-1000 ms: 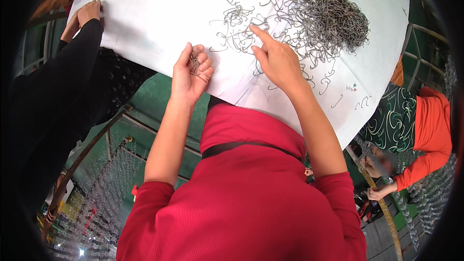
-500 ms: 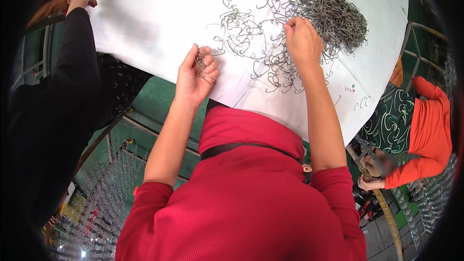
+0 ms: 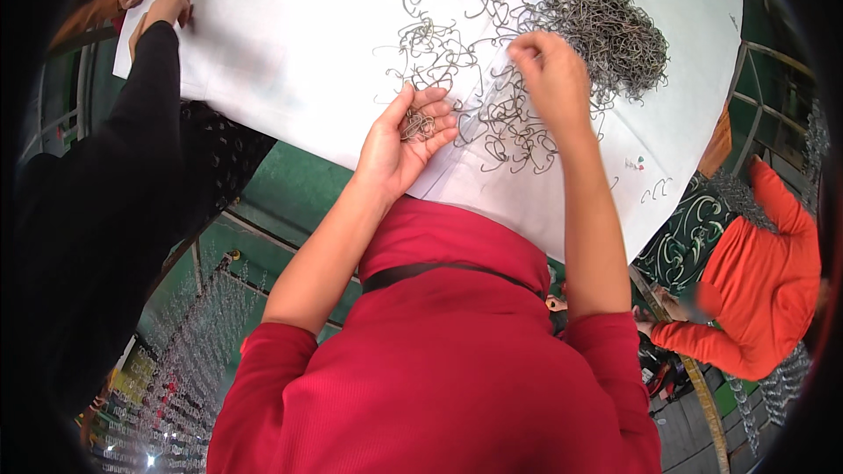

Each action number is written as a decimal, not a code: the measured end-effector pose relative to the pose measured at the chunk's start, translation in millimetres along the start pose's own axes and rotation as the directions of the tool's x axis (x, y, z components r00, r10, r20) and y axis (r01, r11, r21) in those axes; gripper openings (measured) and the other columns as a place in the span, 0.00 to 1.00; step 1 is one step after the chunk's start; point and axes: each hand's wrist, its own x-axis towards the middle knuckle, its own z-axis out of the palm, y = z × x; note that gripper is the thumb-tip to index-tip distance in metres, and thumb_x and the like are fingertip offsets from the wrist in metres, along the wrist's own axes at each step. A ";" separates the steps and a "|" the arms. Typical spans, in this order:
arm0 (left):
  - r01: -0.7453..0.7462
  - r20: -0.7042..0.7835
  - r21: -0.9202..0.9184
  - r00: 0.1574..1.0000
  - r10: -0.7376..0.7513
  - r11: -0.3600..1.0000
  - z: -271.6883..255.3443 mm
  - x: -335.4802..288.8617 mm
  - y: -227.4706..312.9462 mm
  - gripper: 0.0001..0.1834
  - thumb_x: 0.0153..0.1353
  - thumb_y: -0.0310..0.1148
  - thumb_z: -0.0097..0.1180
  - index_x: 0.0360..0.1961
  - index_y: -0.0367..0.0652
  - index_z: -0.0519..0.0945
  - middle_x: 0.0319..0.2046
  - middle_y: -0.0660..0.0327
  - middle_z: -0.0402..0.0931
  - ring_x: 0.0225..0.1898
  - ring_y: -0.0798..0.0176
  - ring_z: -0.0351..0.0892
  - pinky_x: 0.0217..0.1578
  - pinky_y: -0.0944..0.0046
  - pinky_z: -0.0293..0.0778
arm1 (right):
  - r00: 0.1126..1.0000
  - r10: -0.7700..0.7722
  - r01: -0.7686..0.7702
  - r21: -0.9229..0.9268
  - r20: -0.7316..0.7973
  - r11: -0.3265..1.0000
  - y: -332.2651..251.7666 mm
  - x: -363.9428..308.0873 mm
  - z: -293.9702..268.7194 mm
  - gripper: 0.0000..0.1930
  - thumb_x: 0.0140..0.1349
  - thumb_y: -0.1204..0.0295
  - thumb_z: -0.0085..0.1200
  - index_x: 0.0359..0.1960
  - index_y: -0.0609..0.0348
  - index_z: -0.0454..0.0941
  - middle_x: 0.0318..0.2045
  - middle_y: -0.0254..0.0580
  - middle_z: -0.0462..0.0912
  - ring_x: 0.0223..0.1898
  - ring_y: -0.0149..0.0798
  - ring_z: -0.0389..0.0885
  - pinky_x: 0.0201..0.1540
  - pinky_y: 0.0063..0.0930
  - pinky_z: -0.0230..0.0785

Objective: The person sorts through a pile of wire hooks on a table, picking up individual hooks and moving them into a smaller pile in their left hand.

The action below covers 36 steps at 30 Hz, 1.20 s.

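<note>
On the left palm [image 3: 399,145] lie wire hooks [image 3: 418,125].

The sheet-covered table [image 3: 290,44] lies ahead of the person, with the big heap of wire hooks [image 3: 606,26] on its far right and loose hooks [image 3: 457,61] strewn leftward from it toward the middle. The left hand [image 3: 399,145] sits cupped at the near edge with a small bunch of hooks [image 3: 418,125] in its palm, and the right hand [image 3: 549,79] is just to its right and farther in, on the loose hooks beside the heap. A co-worker's hand [image 3: 162,10] rests on the table's far left corner, and another person [image 3: 755,281] is off beyond the right edge, lower down.
</note>
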 end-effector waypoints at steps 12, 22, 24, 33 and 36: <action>-0.075 -0.044 -0.038 0.996 0.073 0.996 -5.0 -3.8 10.4 0.16 0.65 0.41 0.43 0.36 0.36 0.72 0.24 0.62 0.67 0.25 0.67 0.65 0.26 0.69 0.66 | 0.978 -0.092 0.152 -0.334 0.190 0.930 14.8 42.2 -0.5 0.06 0.55 0.66 0.54 0.29 0.54 0.78 0.33 0.39 0.77 0.36 0.47 0.77 0.39 0.38 0.68; -0.083 0.040 -0.063 0.996 0.086 0.995 -15.1 -0.9 18.4 0.18 0.66 0.42 0.40 0.35 0.36 0.73 0.24 0.61 0.70 0.26 0.65 0.70 0.29 0.67 0.71 | 0.995 -0.065 0.078 -0.196 0.072 0.978 5.5 24.2 -0.1 0.09 0.57 0.68 0.52 0.39 0.51 0.77 0.33 0.37 0.76 0.35 0.44 0.77 0.38 0.37 0.68; -0.082 0.039 -0.064 0.996 0.085 0.995 -12.1 -0.9 20.7 0.18 0.66 0.42 0.40 0.35 0.36 0.73 0.24 0.61 0.70 0.26 0.65 0.70 0.29 0.67 0.71 | 0.995 -0.097 0.093 -0.169 -0.015 0.981 4.9 24.1 12.5 0.12 0.57 0.67 0.52 0.43 0.49 0.77 0.30 0.37 0.76 0.32 0.41 0.76 0.36 0.34 0.67; -0.113 0.001 -0.079 0.994 0.113 0.990 -12.3 -2.4 23.4 0.15 0.66 0.40 0.42 0.35 0.38 0.72 0.25 0.62 0.66 0.27 0.66 0.64 0.27 0.70 0.65 | 0.979 -0.122 0.137 -0.082 0.166 0.987 -18.4 -1.3 27.2 0.14 0.58 0.68 0.50 0.47 0.47 0.76 0.28 0.38 0.76 0.30 0.42 0.76 0.34 0.34 0.68; -0.131 -0.033 -0.098 0.991 0.129 0.987 -16.2 -2.6 25.1 0.15 0.66 0.40 0.42 0.35 0.38 0.72 0.25 0.62 0.66 0.27 0.66 0.65 0.27 0.69 0.66 | 0.977 -0.142 0.145 -0.008 0.159 0.989 -15.8 -1.9 21.9 0.09 0.57 0.69 0.52 0.39 0.50 0.79 0.28 0.38 0.77 0.29 0.42 0.77 0.32 0.35 0.69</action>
